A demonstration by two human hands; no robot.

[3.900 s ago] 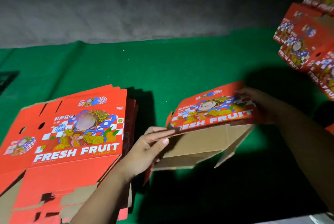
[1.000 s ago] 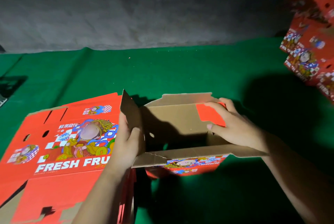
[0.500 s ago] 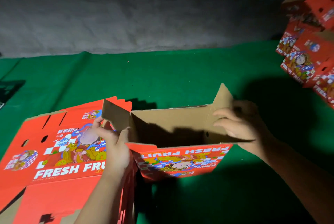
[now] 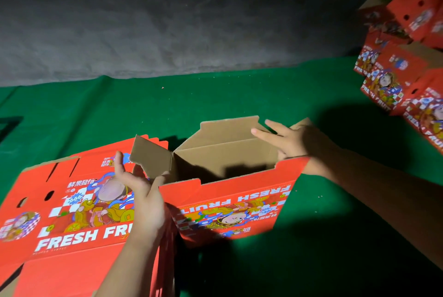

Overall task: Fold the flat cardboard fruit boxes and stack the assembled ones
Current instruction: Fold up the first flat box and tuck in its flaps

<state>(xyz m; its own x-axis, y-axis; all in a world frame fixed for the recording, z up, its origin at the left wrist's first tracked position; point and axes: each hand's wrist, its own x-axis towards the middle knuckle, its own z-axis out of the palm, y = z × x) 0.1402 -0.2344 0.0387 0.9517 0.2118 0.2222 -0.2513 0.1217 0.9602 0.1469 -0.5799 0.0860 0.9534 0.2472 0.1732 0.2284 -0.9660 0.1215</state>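
Standing open, box (image 4: 225,203) shows bare cardboard.

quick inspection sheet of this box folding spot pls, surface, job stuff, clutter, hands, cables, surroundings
surface: green cloth covers the work area, with small specks of debris on it.
job's things: one half-folded box stands open in the middle, print upside down, flaps up; stack of flat boxes lies at the left; pile of assembled boxes sits at the far right.
clutter: nothing seen beyond the specks.
hands: left hand is at the box's left corner by the raised side flap, fingers spread; right hand reaches over the box's right end, fingers straight.
cables: nothing seen.
surroundings: grey rough wall behind; dim light, deep shadows at the front right.
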